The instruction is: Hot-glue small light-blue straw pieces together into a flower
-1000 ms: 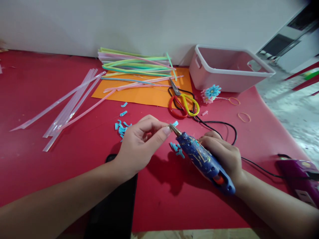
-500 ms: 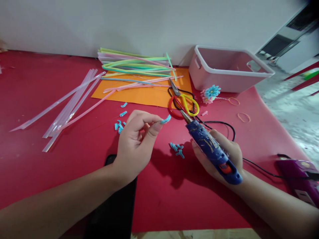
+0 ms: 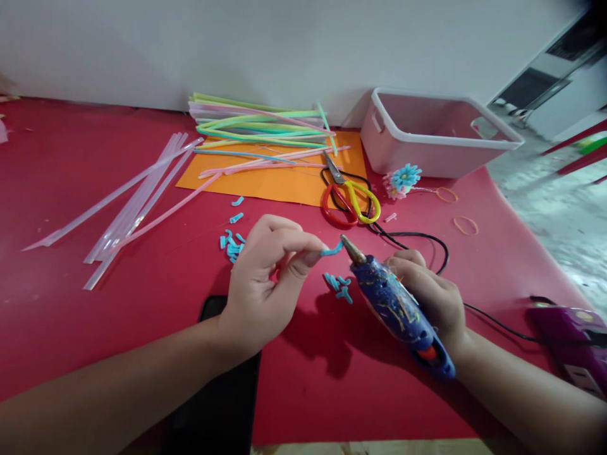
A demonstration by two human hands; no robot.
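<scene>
Between thumb and forefinger, my left hand (image 3: 270, 284) pinches a short curved piece of blue pipe cleaner (image 3: 332, 250). My right hand (image 3: 434, 297) is wrapped round a blue glue gun (image 3: 396, 300), whose metal nozzle meets the free end of that piece, or comes very close to it. Below the nozzle lies a small pile of cut blue pipe cleaner pieces (image 3: 338, 285). Another pile of blue pieces (image 3: 232, 245) sits left of my left hand, partly hidden by it. Scissors (image 3: 348, 196) with one red and one yellow handle rest beyond the glue gun.
Coloured pipe cleaners (image 3: 260, 123) lie on an orange sheet (image 3: 256, 186) at the back. Clear glue sticks (image 3: 137, 196) are at the left. A pink basket (image 3: 427, 148), a pipe cleaner flower (image 3: 405, 177), a black cord (image 3: 427, 235), a purple power strip (image 3: 564, 338) and a black phone (image 3: 218, 404) surround my hands.
The glue gun's nozzle has come down to the blue pipe cleaner piece. My left hand has shifted slightly right, and the piece now sticks out further from its fingertips.
</scene>
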